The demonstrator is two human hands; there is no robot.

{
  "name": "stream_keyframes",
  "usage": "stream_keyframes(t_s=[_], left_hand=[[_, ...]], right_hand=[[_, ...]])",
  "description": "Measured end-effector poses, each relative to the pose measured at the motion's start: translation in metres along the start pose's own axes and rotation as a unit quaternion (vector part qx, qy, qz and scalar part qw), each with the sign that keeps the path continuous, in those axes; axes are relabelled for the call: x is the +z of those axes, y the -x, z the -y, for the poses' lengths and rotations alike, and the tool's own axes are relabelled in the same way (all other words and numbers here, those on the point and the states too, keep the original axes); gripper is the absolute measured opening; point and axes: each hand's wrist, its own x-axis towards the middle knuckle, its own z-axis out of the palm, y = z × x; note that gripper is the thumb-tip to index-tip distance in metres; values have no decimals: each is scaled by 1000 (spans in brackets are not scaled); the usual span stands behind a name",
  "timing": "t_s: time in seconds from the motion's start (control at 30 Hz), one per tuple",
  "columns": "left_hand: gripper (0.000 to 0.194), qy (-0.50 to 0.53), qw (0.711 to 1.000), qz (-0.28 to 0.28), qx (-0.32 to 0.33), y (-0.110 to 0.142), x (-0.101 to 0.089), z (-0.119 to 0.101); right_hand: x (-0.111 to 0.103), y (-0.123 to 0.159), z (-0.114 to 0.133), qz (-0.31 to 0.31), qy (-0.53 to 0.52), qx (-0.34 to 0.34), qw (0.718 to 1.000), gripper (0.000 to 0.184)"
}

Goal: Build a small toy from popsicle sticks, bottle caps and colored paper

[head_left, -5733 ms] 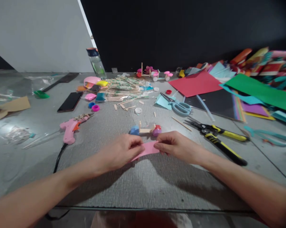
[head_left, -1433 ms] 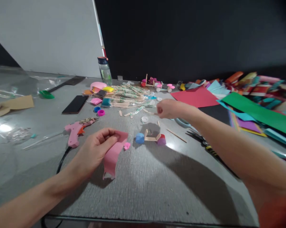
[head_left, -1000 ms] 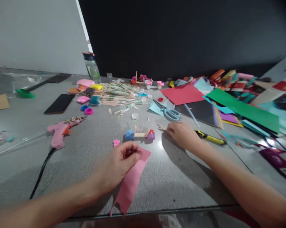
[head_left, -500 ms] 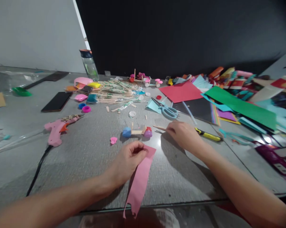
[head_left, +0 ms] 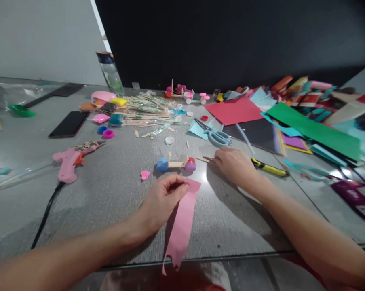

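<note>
My left hand [head_left: 167,198] pinches the top edge of a pink paper strip [head_left: 185,218]. The strip hangs toward me past the table's front edge, and its lower end is cut ragged. Just beyond it stands a small stick-built car [head_left: 176,164] with blue, red and purple cap wheels. To the right of the car, my right hand [head_left: 234,163] is closed low over the table, its fingers on the end of a thin wooden stick [head_left: 205,159]; the fingertips are partly hidden. A pink heart-shaped paper piece [head_left: 145,175] lies left of the car.
At left are a pink glue gun [head_left: 68,163] with its cord and a phone [head_left: 68,124]. Wrapped wooden sticks [head_left: 148,109] lie at the back. Blue scissors [head_left: 217,136], a yellow cutter knife [head_left: 270,167] and coloured paper [head_left: 312,129] are at right.
The view has shifted slightly. My left hand still pinches the pink strip, and my right hand stays by the wooden stick with little movement.
</note>
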Motion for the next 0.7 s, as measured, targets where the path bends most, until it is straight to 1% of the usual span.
stream_keyframes(t_s=[0.3, 0.5, 0.7], left_hand=[[24, 5, 1000, 3, 0, 0, -4, 3], [25, 16, 1000, 10, -8, -1, -3, 2], [25, 10, 1000, 13, -8, 0, -3, 0]], right_hand=[[-15, 20, 9, 17, -40, -31, 999, 20], [-10, 18, 10, 9, -46, -33, 998, 17], [-4, 11, 4, -4, -24, -33, 999, 25]])
